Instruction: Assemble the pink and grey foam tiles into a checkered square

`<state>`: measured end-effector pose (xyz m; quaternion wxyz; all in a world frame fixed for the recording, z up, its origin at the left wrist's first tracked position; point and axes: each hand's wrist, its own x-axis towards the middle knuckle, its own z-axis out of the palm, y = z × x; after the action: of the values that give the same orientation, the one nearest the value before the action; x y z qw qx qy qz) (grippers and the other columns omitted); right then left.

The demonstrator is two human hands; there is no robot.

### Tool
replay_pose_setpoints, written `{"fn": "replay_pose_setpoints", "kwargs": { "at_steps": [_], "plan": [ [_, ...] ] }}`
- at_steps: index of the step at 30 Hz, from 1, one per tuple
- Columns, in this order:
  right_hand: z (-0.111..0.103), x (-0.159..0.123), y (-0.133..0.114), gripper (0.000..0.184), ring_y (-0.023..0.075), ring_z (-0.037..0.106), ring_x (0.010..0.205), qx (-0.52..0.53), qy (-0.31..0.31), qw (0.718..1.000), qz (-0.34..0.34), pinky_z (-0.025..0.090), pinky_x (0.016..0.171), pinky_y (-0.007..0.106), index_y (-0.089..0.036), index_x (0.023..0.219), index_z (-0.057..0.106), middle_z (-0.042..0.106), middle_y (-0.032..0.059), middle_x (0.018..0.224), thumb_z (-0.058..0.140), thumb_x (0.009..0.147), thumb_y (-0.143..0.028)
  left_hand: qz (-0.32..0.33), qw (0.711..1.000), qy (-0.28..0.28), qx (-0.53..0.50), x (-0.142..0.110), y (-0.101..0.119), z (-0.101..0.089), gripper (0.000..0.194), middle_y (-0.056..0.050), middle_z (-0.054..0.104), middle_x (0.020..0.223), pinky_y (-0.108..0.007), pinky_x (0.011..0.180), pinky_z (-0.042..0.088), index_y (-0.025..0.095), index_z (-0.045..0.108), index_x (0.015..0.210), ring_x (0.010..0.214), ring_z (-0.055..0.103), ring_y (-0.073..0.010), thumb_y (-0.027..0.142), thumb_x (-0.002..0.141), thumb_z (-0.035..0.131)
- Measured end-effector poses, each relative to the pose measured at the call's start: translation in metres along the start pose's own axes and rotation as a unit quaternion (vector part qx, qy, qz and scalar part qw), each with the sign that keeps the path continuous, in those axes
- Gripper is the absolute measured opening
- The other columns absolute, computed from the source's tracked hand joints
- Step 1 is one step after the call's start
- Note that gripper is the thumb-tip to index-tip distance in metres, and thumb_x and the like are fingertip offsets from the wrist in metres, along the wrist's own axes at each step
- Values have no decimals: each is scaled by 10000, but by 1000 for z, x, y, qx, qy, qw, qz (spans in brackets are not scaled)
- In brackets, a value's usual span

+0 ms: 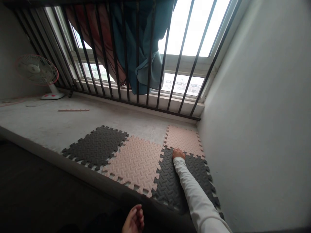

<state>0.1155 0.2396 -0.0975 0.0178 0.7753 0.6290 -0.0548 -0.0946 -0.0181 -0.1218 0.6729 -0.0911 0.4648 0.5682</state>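
Observation:
My right hand (178,153) is curled into a fist and rests on the seam between two puzzle-edged foam mat tiles. Beneath the wrist and forearm lies a black foam mat tile (167,181); beyond it, toward the window, is a pink foam mat tile (185,137). Another pink tile (136,161) adjoins the black one on its left, and a second black tile (97,145) lies further left along that row. At the bottom of the view, below the ledge, my left hand (134,220) is held palm up, fingers loosely bent, with nothing visible in it.
A white wall (257,116) rises close on the right. Dark metal railings (137,64) stand before the window, with a blue curtain (145,42) behind them. A fan (36,69) and a thin strip (74,110) are on the concrete ledge (41,123), whose front edge drops off.

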Motion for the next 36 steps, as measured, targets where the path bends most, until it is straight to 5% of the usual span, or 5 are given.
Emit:
{"fn": "replay_pose_setpoints", "kwargs": {
  "at_steps": [11, 17, 22, 32, 36],
  "plan": [
    [-30, 3, -13, 327, 168, 534, 976, 18, -75, 997, -26, 420, 762, 270, -282, 1046, 552, 566, 47, 1110, 392, 763, -253, -8, 1000, -1, 0, 6, 0, -2, 125, 24, 572, 504, -177, 410, 355, 162, 567, 718, 412, 482, -66, 175, 594, 568],
    [-26, 0, -19, 374, 192, 529, 988, 22, -115, 992, -42, 428, 766, 312, -283, 1103, 506, 565, 56, 1109, 387, 754, -228, -99, 995, -17, 0, 11, 7, -6, 103, 3, 590, 509, -220, 438, 392, 161, 565, 703, 438, 517, -102, 147, 601, 558],
    [-23, -1, -22, 459, 234, 517, 1005, 3, -135, 990, -50, 412, 790, 379, -230, 1225, 387, 535, 131, 1135, 381, 766, -231, -25, 1000, -15, -10, 10, 2, -3, 102, 26, 577, 502, -178, 419, 365, 167, 573, 722, 419, 490, -66, 169, 622, 555],
    [-32, 13, -20, 497, 198, 474, 1065, 12, -173, 983, -54, 398, 823, 334, -326, 1203, 400, 485, 41, 1218, 471, 719, -236, -13, 1000, -6, -12, 8, 3, -3, 127, 27, 570, 507, -174, 416, 361, 162, 561, 746, 417, 481, -61, 177, 621, 545],
    [-37, 10, -7, 443, 204, 492, 1044, 9, -151, 988, -16, 411, 802, 328, -251, 1178, 450, 507, 85, 1188, 428, 736, -225, -72, 997, 1, -2, 9, 9, -8, 114, 8, 586, 507, -206, 435, 390, 159, 546, 745, 429, 509, -88, 152, 634, 522]
  ]
}}
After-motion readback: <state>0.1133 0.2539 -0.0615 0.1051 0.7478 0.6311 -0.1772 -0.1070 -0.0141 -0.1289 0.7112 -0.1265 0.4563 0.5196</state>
